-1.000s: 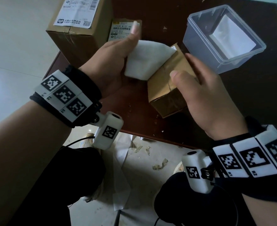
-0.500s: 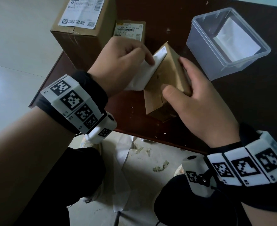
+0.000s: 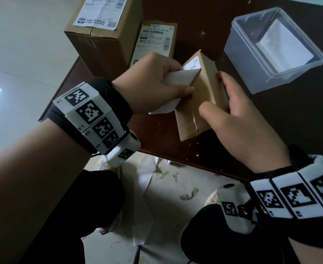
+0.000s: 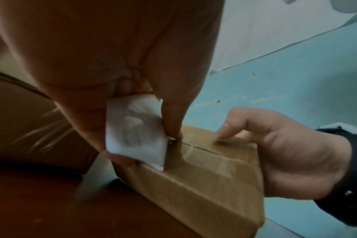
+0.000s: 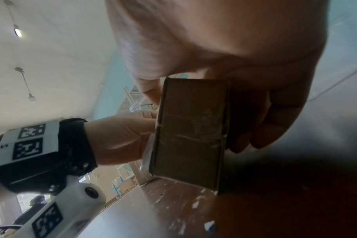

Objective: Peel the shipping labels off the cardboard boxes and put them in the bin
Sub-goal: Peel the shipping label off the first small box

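Note:
A small cardboard box (image 3: 200,103) stands tilted on the dark table (image 3: 299,121). Its white shipping label (image 3: 179,79) is partly peeled, with one end still stuck near the box's top. My left hand (image 3: 157,86) pinches the loose label (image 4: 134,130), thumb against the box's face. My right hand (image 3: 238,119) grips the box (image 5: 192,133) from the right side, thumb on the front and fingers behind. A clear plastic bin (image 3: 271,50) at the back right holds a white label (image 3: 284,48).
Two more cardboard boxes stand at the table's back left: a large box (image 3: 97,33) and a smaller box (image 3: 155,40), both with labels on. Paper scraps (image 3: 187,195) lie on the floor below the table's near edge.
The box has been turned more upright and towards me. My left hand went from lifting the label high to pinching it low against the box's face.

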The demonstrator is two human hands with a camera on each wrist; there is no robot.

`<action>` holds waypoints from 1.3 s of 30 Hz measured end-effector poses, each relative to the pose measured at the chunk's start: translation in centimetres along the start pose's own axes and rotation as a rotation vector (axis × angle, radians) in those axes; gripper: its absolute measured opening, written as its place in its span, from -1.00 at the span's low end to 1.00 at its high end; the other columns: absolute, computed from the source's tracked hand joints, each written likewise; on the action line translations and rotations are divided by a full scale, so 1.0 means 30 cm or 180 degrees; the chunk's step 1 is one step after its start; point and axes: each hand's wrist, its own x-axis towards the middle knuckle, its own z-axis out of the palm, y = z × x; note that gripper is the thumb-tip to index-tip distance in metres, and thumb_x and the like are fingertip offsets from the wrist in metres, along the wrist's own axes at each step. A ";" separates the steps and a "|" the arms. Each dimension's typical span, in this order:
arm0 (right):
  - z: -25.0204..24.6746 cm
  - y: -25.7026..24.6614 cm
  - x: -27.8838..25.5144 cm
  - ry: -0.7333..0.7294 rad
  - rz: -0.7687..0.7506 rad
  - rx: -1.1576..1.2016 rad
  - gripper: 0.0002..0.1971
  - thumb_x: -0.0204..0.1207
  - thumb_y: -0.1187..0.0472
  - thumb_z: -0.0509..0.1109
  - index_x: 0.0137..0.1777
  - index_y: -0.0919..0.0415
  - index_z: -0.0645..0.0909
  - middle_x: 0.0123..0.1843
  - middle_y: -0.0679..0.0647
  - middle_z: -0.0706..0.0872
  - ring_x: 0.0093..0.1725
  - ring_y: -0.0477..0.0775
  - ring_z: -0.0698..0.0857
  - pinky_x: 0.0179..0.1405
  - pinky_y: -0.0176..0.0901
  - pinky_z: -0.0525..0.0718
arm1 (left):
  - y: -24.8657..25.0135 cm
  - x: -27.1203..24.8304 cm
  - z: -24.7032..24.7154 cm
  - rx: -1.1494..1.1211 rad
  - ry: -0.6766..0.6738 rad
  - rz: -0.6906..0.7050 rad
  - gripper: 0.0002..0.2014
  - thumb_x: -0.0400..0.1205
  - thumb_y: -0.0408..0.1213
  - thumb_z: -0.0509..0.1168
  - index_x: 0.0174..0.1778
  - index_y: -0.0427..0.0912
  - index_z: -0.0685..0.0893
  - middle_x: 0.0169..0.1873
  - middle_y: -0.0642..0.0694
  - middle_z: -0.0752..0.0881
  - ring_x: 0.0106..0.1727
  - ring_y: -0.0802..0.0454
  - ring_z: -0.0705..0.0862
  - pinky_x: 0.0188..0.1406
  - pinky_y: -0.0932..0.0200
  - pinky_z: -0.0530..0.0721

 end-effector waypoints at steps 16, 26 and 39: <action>-0.001 -0.005 0.004 0.0177 0.0039 0.0007 -0.78 0.63 -0.20 0.49 0.10 -0.12 0.80 -0.13 -0.24 0.89 -0.17 -0.20 0.86 -0.07 0.10 0.90 | 0.008 -0.006 0.038 -0.0046 0.0240 0.0846 -0.71 0.58 -0.01 0.49 0.01 -0.18 0.87 0.39 -0.01 0.71 0.36 0.19 0.67 0.26 0.42 0.61; -0.010 -0.003 0.014 0.0190 -0.0090 -0.0067 -0.78 0.61 -0.22 0.52 0.16 -0.22 0.71 -0.08 -0.26 0.86 -0.09 -0.27 0.83 -0.04 0.06 0.89 | 0.008 -0.004 0.012 0.0266 0.0164 0.0366 -0.56 0.48 0.25 0.43 0.08 0.01 0.86 0.45 0.02 0.63 0.38 0.14 0.61 0.30 0.04 0.65; 0.004 -0.010 0.013 0.0283 -0.0166 -0.0376 -0.70 0.67 -0.23 0.43 0.19 -0.06 0.73 -0.09 -0.04 0.85 -0.14 -0.05 0.82 -0.03 0.23 0.83 | 0.050 -0.033 0.035 0.0681 0.0578 0.0921 -0.67 0.64 -0.01 0.37 -0.14 -0.23 0.86 -0.11 -0.12 0.84 -0.10 -0.08 0.79 -0.15 -0.13 0.69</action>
